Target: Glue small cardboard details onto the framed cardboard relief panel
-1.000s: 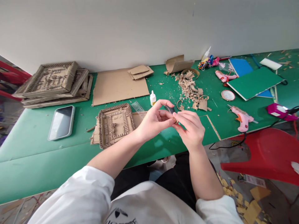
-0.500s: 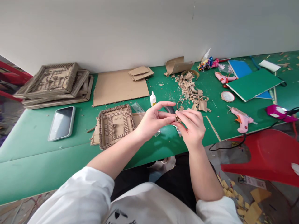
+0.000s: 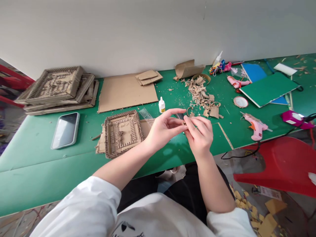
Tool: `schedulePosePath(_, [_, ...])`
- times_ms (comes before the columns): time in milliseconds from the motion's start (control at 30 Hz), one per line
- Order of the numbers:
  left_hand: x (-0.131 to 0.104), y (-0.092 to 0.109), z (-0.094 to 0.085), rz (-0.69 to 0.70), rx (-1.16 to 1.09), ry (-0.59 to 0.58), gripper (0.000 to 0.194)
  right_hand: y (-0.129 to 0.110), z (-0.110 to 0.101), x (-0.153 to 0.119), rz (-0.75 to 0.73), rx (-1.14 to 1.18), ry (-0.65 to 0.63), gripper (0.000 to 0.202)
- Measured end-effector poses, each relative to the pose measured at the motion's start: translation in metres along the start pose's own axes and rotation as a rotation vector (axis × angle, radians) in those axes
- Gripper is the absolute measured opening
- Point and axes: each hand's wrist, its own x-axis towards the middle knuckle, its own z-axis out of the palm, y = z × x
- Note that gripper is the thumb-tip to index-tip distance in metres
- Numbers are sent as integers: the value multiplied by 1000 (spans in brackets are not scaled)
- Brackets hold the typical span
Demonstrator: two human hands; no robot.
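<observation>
My left hand (image 3: 164,126) and my right hand (image 3: 201,133) meet over the front of the green table. Between their fingertips is a small piece of cardboard (image 3: 184,123), mostly covered by the fingers. Both hands are closed in a pinch on it. Behind them lies a dark object (image 3: 181,116), partly hidden. A small white glue bottle (image 3: 162,106) stands upright just beyond my left hand. To the left, a cardboard frame with ridged walls and a raised relief (image 3: 123,133) lies flat. A clear ruler (image 3: 145,114) sticks out behind my left wrist.
Torn cardboard scraps (image 3: 199,93) lie beyond my right hand. A pink glue gun (image 3: 256,125) rests at right near a roll of tape (image 3: 240,102). At left are a phone (image 3: 65,130) and stacked cardboard frames (image 3: 58,85). A red stool (image 3: 283,164) stands at lower right.
My right hand has shifted slightly left and its fingers have drawn closer together on the small piece. My left hand has barely moved.
</observation>
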Motion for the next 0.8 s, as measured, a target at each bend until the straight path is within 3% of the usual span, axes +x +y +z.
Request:
schedulePosePath(133, [1, -1, -2, 6, -3, -5, 44, -1, 0, 0, 19, 30, -37, 40])
schedulePosePath(433, [4, 3, -8, 9, -6, -70, 48, 3, -7, 4, 64, 349, -166, 56])
schedulePosePath(633, [3, 4, -12, 10, 90, -91, 55, 3, -4, 3, 74, 415, -166, 53])
schedulePosePath(800, [6, 9, -15, -77, 77, -113, 69, 4, -4, 3, 157, 409, -119, 42])
